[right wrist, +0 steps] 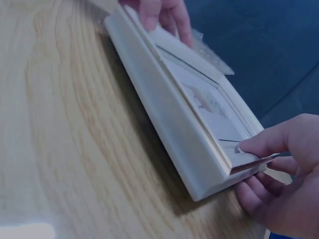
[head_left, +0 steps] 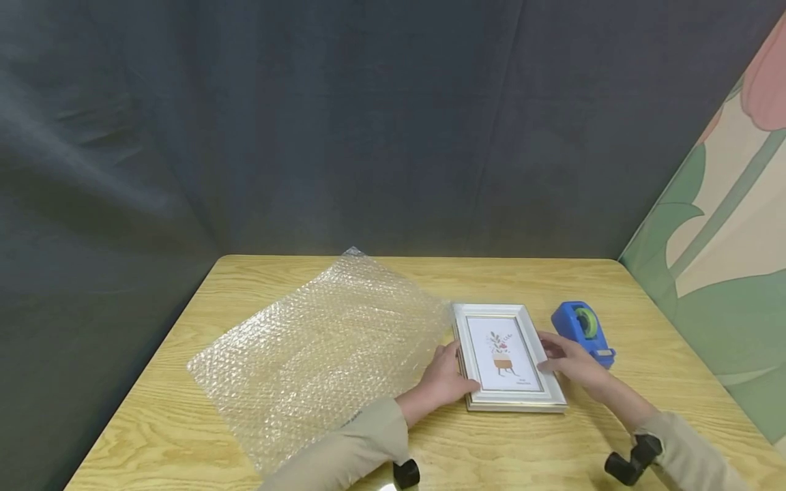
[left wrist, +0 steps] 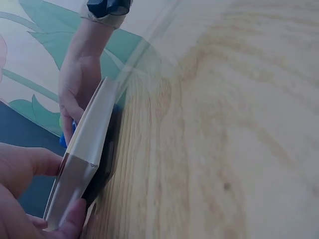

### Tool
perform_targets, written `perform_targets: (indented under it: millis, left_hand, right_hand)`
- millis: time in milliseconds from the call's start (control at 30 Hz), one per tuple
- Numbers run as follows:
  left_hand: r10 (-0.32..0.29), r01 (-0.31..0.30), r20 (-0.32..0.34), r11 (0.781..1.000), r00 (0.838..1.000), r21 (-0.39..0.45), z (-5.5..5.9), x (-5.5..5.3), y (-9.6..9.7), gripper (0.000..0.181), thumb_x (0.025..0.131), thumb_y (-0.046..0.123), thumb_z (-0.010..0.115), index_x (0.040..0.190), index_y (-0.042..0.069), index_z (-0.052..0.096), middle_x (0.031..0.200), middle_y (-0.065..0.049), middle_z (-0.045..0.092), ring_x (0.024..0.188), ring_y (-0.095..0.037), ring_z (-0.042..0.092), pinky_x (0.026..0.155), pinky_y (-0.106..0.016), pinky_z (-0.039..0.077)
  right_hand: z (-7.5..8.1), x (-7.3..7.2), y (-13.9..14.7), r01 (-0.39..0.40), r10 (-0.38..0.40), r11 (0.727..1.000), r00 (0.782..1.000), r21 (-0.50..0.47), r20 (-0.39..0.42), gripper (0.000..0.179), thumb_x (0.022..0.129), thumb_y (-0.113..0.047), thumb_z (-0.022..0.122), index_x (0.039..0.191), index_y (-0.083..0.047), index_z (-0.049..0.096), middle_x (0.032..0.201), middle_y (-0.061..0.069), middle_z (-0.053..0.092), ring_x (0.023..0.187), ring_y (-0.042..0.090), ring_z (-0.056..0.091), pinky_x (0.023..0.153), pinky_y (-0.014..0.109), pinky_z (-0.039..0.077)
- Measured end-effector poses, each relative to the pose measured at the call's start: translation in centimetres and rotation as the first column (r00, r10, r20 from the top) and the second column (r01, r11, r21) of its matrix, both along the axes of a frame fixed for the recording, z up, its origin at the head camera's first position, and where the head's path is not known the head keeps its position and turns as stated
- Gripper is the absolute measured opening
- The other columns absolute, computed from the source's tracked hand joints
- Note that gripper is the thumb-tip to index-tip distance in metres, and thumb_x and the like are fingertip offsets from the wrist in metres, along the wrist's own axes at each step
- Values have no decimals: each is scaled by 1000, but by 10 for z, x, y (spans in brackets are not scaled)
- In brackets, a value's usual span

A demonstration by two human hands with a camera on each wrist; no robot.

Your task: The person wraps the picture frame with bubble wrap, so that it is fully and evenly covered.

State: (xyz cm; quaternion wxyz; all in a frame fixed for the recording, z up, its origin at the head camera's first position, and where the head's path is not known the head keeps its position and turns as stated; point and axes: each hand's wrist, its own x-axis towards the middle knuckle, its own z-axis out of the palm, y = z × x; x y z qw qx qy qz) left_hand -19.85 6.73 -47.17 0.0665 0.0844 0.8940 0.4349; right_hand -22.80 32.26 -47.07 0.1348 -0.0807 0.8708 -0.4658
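Note:
A white picture frame (head_left: 503,354) with a thin gold inner line holds a print of a potted plant. It is face up, right of the middle of the wooden table. My left hand (head_left: 443,378) grips its left edge, thumb over the front. On the opposite side my right hand (head_left: 574,361) pinches the right edge; in the right wrist view the thumb of that hand (right wrist: 284,169) lies on the front and the other fingers curl round the side. Seen from the left wrist, a dark underside shows below the white frame edge (left wrist: 89,134).
A sheet of clear bubble wrap (head_left: 331,348) spreads over the table's left and middle, its right corner beside the frame. A blue tape dispenser (head_left: 571,322) with a green roll stands just beyond my right hand. Dark cloth (head_left: 393,129) hangs behind the table; a flower-painted wall (head_left: 737,286) is at right.

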Motion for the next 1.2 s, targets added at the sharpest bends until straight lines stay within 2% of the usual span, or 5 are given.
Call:
perform_targets:
  millis: [267, 500, 767, 1000, 1200]
  left_hand:
    - [-46, 39, 43, 987, 998, 158, 7, 6, 2, 81, 71, 4, 71, 141, 8, 29, 129, -11, 38, 59, -5, 46, 50, -18, 44]
    - [-57, 49, 38, 981, 998, 187, 19, 11, 1, 82, 72, 2, 69, 142, 8, 26, 135, -12, 34, 58, -5, 46, 47, -18, 45]
    - [-50, 46, 13, 975, 999, 217, 40, 10, -14, 83, 72, 0, 68, 142, 6, 26, 136, -15, 32, 63, -6, 48, 49, -19, 46]
    - [-25, 25, -4, 974, 1000, 224, 49, 6, -45, 85, 70, 1, 71, 142, 6, 26, 134, -15, 36, 75, -10, 51, 57, -20, 48]
    - [-9, 16, -31, 975, 999, 223, 54, 1, -81, 82, 70, 1, 70, 141, 7, 29, 129, -15, 38, 78, -15, 52, 63, -22, 50]
  right_hand:
    - [13, 15, 8, 24, -18, 987, 999, -159, 38, 78, 84, -14, 62, 140, 10, 14, 138, 36, 23, 122, 47, 33, 82, 26, 49]
    - [23, 20, 10, 29, -34, 981, 999, -191, -22, 75, 83, -12, 62, 141, 6, 17, 138, 31, 25, 113, 40, 48, 77, 26, 50]
    - [40, 22, -3, 8, -25, 970, 998, -244, -65, 76, 83, -13, 63, 141, 4, 18, 139, 27, 26, 95, -4, 54, 78, 22, 48]
    - [55, 19, -31, -13, -10, 959, 997, -285, -81, 74, 82, -14, 65, 140, 1, 22, 139, 23, 30, 98, -1, 54, 81, 17, 44]
    - [59, 12, -62, -69, 48, 923, 997, -379, -65, 75, 79, -9, 67, 140, -1, 24, 139, 20, 32, 106, 4, 51, 84, 17, 43]
